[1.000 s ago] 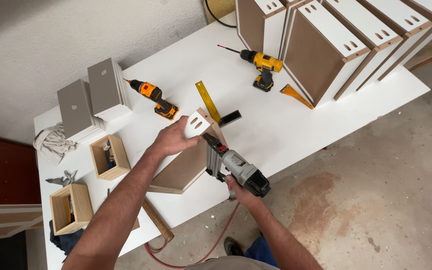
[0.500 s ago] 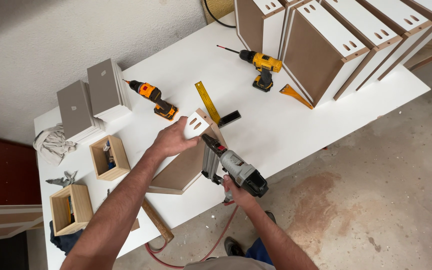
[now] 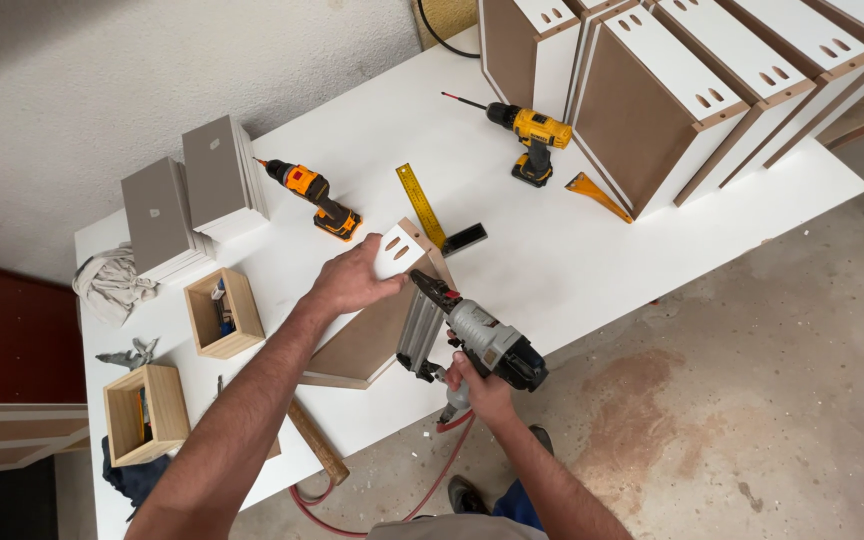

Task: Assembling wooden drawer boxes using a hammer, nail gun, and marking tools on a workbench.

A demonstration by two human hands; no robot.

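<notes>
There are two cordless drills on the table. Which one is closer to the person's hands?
The orange-and-black drill, lying just beyond the left hand. The yellow-and-black drill lies farther off, beside the row of drawer boxes.

Lighting: bright, even, diffuse daylight; no hard light source visible in frame. White worktable [image 3: 572, 250] reads near overexposed across its middle, with little surface texture retained. Shadows soft and short: a faint one falls under the left forearm [image 3: 252, 410], another close beneath the orange drill [image 3: 317, 195], and darker bands sit between the upright drawer boxes [image 3: 652, 110] at top right. No specular glare, apart from mild sheen on the grey nail gun [image 3: 477, 340]. Focus sharp over the whole table; no motion blur on either hand. Wide-angle distortion evident: table edges bow and splay toward the corners. Lower left corner is dim, with detail lost.
</notes>
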